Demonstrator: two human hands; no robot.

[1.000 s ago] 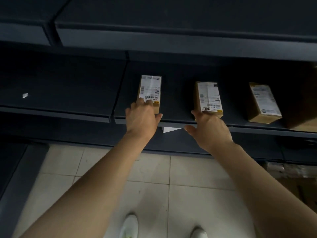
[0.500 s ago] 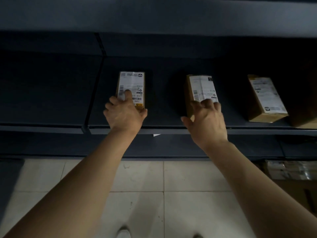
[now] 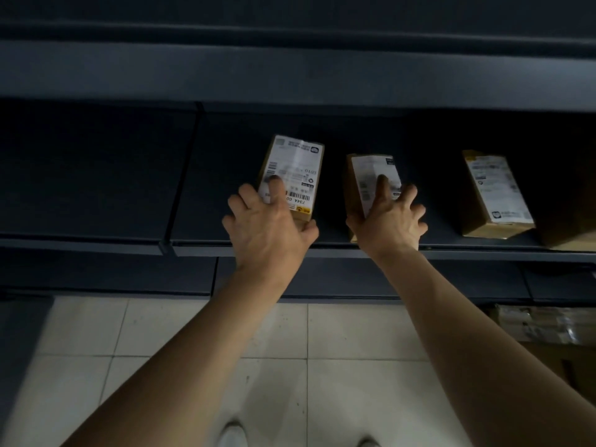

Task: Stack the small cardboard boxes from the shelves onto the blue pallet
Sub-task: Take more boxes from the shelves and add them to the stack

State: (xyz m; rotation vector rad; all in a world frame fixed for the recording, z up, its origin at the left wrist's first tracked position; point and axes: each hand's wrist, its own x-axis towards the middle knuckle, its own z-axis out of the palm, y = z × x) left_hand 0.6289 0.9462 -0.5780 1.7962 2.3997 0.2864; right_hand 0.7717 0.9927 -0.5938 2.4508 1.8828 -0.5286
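Three small cardboard boxes with white labels lie on a dark shelf (image 3: 96, 175). My left hand (image 3: 267, 227) grips the left box (image 3: 296, 166), fingers over its top and thumb at its near right corner. The box looks tilted, its near end raised. My right hand (image 3: 390, 217) grips the middle box (image 3: 364, 175), thumb on its left side and fingers spread across the label. A third box (image 3: 493, 191) sits untouched further right. The blue pallet is not in view.
A larger brown box (image 3: 571, 201) stands at the shelf's far right edge. Another shelf board (image 3: 290, 72) runs overhead. Below lies a pale tiled floor (image 3: 180, 337), with wrapped packages (image 3: 545, 324) low on the right. My shoes (image 3: 232, 433) show at the bottom.
Both hands have closed round their boxes. The left box has turned slightly and lifted at its near end, and the two boxes now sit closer together in view.
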